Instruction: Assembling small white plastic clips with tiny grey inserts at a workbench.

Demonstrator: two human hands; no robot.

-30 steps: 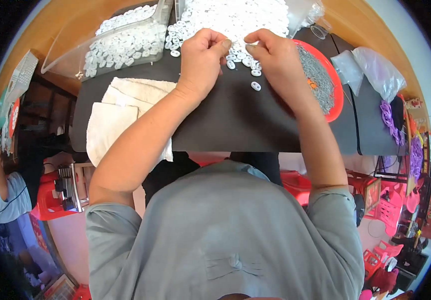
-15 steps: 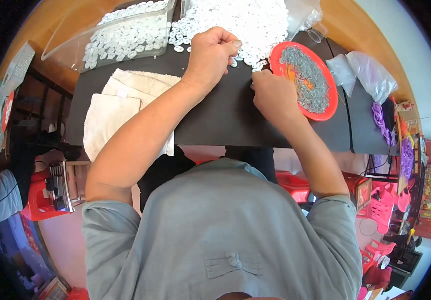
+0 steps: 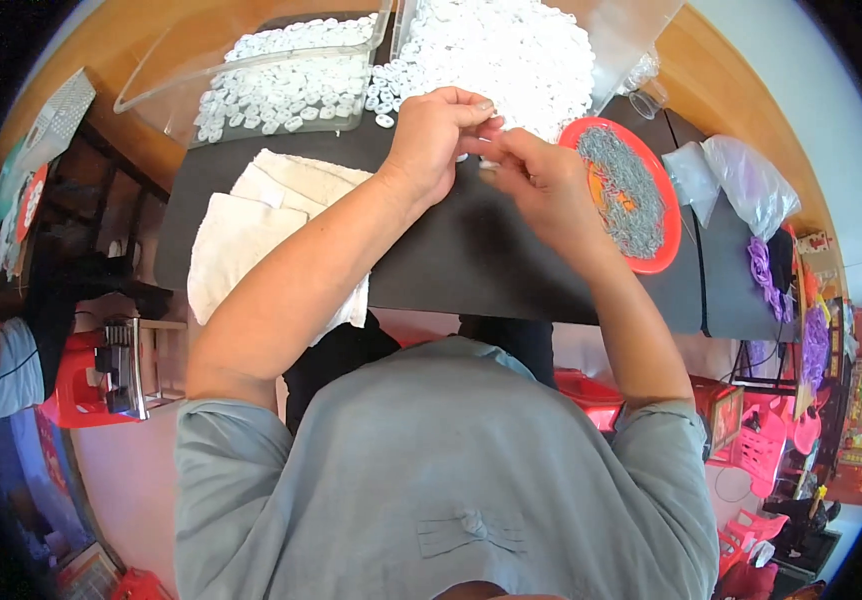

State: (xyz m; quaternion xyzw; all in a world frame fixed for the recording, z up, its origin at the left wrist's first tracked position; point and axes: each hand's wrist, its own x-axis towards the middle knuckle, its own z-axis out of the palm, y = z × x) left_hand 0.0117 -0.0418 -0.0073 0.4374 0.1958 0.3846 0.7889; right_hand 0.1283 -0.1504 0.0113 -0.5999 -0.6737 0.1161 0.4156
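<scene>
My left hand is closed in a pinch above the dark table, thumb and index finger pressed together. My right hand meets it from the right, its fingertips curled and pinched close to the left fingers. Whatever small thing the fingers hold is too small to name. Behind both hands lies a large heap of small white oval plastic pieces. Beside my right hand stands a red plate with many thin grey metal bits on it, and an orange patch shows through.
A clear plastic bin with more white pieces stands at the far left. Folded cream cloths lie by my left forearm. Clear plastic bags and a clear cup are to the right. Another person is at the far left edge.
My right hand has moved from beside the plate's left edge to my left hand, and the fingertips now nearly touch. The whole view has shifted slightly.
</scene>
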